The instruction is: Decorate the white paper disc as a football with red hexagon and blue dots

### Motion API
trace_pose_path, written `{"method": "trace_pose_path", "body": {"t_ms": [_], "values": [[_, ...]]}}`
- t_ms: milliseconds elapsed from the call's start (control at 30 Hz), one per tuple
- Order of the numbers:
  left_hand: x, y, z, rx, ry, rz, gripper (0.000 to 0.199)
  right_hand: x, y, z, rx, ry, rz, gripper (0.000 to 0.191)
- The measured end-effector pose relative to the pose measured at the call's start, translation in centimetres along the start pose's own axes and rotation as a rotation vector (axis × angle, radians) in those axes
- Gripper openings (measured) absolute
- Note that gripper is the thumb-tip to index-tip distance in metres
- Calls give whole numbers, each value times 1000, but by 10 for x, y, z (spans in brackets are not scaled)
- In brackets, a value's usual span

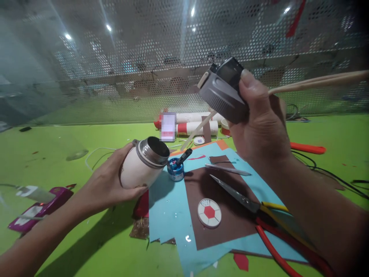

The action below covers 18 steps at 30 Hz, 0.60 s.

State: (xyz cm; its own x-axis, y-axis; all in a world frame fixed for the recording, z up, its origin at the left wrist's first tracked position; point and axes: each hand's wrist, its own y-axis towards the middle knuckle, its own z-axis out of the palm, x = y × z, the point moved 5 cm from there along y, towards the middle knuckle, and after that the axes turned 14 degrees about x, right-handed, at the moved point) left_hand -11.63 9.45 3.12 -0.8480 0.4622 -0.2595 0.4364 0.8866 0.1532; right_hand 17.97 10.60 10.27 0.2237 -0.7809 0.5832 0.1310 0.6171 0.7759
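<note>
My left hand (115, 181) is wrapped round a white bottle (141, 175), tilted to the right, its bare metal mouth uncovered. In my right hand (261, 111) is the bottle's grey lid (221, 90), raised above the table, with a dark top and a pale straw running down from its underside. A strap loops away from that hand to the right. Beneath lie blue and brown sheets (198, 231), bearing a round white disc (209, 212) with a red hexagon, scissors (245, 200) and a silver pen (227, 169). A small blue jar (175, 169) holds a black marker (184, 156).
A purple power strip (54, 196) with a white plug and cables lies at left. White rolls (198, 128) and a phone (168, 127) are at the back. An orange-red handle (308, 148) and black cables lie at right. A perforated metal panel (138, 77) rises behind the green table (95, 246).
</note>
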Motion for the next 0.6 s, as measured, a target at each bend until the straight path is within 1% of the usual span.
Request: {"method": "trace_pose_path", "body": {"t_ms": [100,200,300,433,533,600], "values": [[2,-1,1,-19,-20,-6,97,0,0,0,14,-26,20,10],[2,-2,2,-64,-52,12,98,2,6,6,19,-6,40,10],[-1,-2,2,-114,-88,43,100,6,20,19,25,66,41,8],[-5,-3,0,-174,-124,41,99,7,37,40,6,118,10,6],[-8,-7,-2,-223,-140,50,99,0,36,63,96,91,29,12],[-8,-13,-3,-253,-171,39,101,-4,27,81,190,50,72,24]]}}
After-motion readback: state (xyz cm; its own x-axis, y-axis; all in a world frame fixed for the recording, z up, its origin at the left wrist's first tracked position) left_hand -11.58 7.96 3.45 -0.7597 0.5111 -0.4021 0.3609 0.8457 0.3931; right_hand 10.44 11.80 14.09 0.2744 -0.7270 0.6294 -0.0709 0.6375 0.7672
